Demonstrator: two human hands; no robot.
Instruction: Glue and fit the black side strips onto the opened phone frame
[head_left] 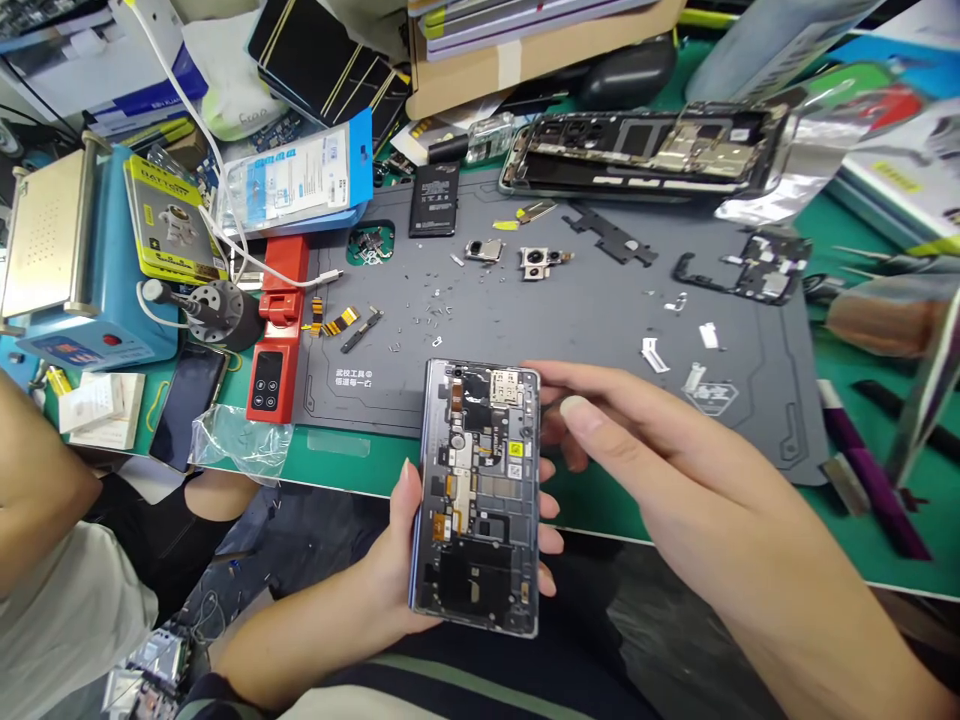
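Note:
An opened phone [480,500], its back cover off and inner parts showing, rests upright in my left hand [397,565]. My left thumb lies along one long edge and the fingertips wrap round the opposite edge. Beside the phone's upper right corner is my right hand [637,450]. Its index finger reaches to that corner, the thumb stands apart from it, and the other fingers curl in shadow beneath. Past the phone, on a grey mat [480,320], lie tiny screws [435,315], a camera module [540,262] and a black battery [434,200].
A second opened phone [645,155] lies at the mat's back edge. On the left stand a red device [276,340], a blue machine [112,270] and a dark phone [189,405]. Purple-handled tweezers [874,480] lie at right. Another person's arm [37,470] shows at far left.

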